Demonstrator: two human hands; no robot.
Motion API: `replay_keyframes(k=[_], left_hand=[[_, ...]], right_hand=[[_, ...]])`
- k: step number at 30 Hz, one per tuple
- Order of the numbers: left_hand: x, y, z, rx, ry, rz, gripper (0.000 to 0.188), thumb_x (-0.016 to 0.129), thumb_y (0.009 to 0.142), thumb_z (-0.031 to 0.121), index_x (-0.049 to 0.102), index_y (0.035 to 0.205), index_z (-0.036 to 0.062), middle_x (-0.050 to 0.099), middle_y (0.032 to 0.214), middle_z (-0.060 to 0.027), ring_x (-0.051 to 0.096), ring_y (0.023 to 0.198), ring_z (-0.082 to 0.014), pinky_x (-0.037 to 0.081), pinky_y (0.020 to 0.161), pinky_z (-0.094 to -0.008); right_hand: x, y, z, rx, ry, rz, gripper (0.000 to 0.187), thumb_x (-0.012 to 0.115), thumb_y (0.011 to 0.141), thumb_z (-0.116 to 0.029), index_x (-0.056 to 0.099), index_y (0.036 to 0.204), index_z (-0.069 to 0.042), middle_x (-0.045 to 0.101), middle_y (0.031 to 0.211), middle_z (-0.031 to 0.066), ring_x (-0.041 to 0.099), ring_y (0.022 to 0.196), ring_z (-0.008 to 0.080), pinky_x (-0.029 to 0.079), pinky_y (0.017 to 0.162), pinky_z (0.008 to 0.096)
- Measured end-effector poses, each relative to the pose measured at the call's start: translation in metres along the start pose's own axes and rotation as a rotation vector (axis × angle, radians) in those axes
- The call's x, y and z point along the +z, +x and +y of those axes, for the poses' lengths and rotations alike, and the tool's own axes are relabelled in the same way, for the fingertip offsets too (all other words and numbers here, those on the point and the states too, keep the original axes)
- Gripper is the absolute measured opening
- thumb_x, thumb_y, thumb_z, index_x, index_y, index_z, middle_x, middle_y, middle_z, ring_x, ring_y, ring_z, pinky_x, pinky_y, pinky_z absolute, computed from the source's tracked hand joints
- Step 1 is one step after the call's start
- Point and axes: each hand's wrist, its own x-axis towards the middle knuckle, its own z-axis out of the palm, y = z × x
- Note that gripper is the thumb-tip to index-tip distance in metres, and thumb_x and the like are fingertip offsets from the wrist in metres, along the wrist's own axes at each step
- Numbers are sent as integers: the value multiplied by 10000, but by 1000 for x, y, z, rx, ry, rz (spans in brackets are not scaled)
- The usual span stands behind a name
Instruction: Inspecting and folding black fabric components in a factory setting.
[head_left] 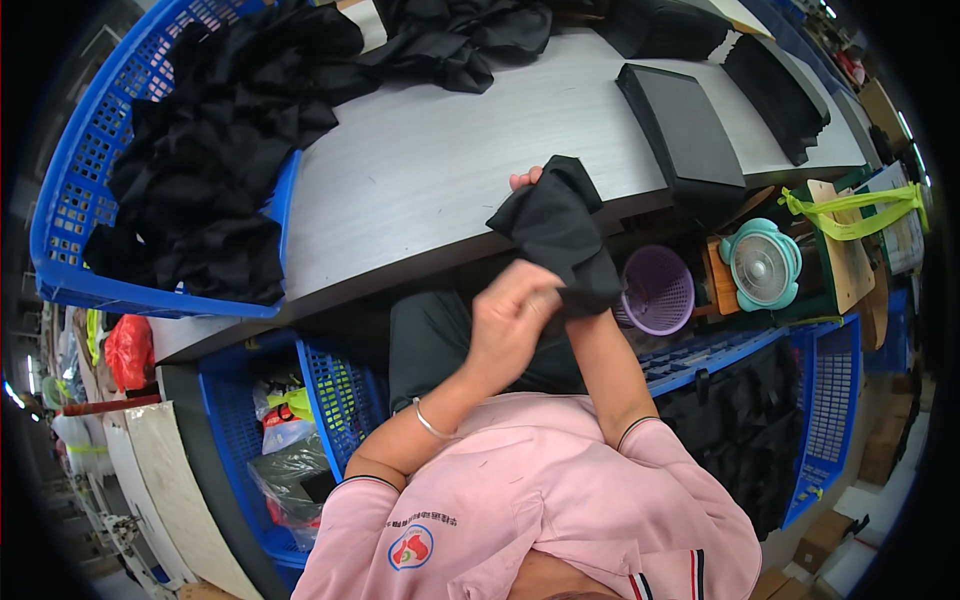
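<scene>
In the middle of the frame, we seem to be straightening the black cloth [568, 228] that hides most of our right hand [526, 179], its grip unclear, while our blurry left hand [512, 312] curls at the edge, maybe pinching, and next we need gentle tugs.

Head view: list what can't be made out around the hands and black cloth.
In the head view:
Right hand: mostly hidden by the black cloth; only fingertips show.
Left hand: blurred, so whether it grips the cloth is unclear.
Upper-left blue basket: bottom hidden by black fabric; far end cut off by the upper edge.
</scene>
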Motion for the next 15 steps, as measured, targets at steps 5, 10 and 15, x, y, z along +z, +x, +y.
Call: replay_keyframes(k=[5, 10, 15], left_hand=[[-38, 74, -39, 139, 80, 494, 219, 621, 985, 156, 696, 919, -39, 675, 829, -61, 580, 773, -96, 471, 723, -265], [-107, 125, -68, -41, 136, 619, 244, 701, 947, 240, 742, 931, 0, 642, 767, 3, 534, 719, -60, 465, 684, -240], [-162, 134, -42, 131, -120, 748, 240, 722, 939, 231, 739, 910, -7, 647, 764, 18, 527, 669, -45, 451, 619, -217]], right_hand=[[-4, -66, 39, -732, -870, -370, 375, 508, 1009, -134, 525, 1340, 42, 582, 1299, 158, 539, 1255, 248, 425, 1061, 354], [-14, -135, 38, -444, -1082, -666, 201, 634, 915, -87, 535, 1028, 46, 528, 1084, 228, 531, 1017, 404, 448, 899, 438], [-51, -174, 8, 220, -612, -710, 153, 610, 975, -86, 491, 1055, -31, 554, 1011, 101, 636, 819, 126, 500, 749, 264]])
